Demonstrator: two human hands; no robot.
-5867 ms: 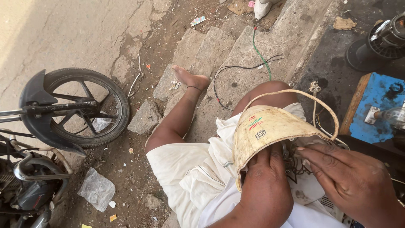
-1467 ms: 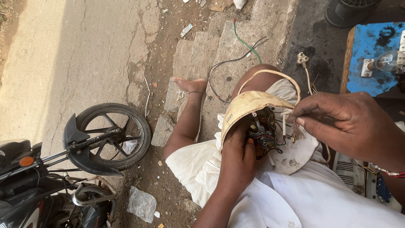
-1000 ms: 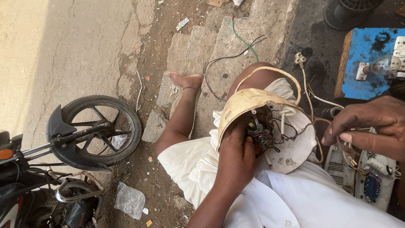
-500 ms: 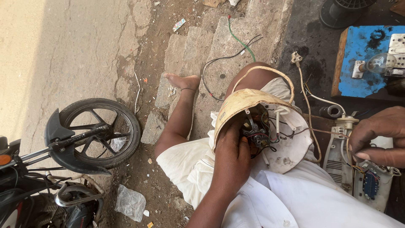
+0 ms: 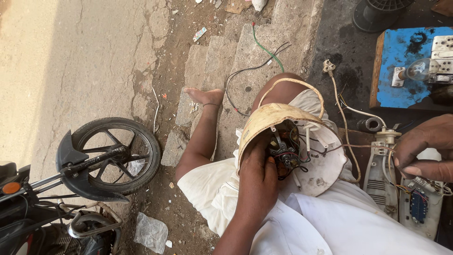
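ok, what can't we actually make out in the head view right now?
- Right hand: cut off by the right edge; fingertips curl under, so a grip cannot be told.
- Left hand: fingertips hidden inside the cream housing; its motor and wiring are too tangled and shadowed to trace.
- Motorcycle: cut off by the left and bottom edges.
- Black round base: cropped by the top edge.

Right hand (image 5: 424, 148) has left the housing for the opened white device (image 5: 417, 205)

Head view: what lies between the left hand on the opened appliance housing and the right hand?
In the head view, loose thin wires run from the opened appliance housing under the left hand toward the right hand, passing a white plastic casing.
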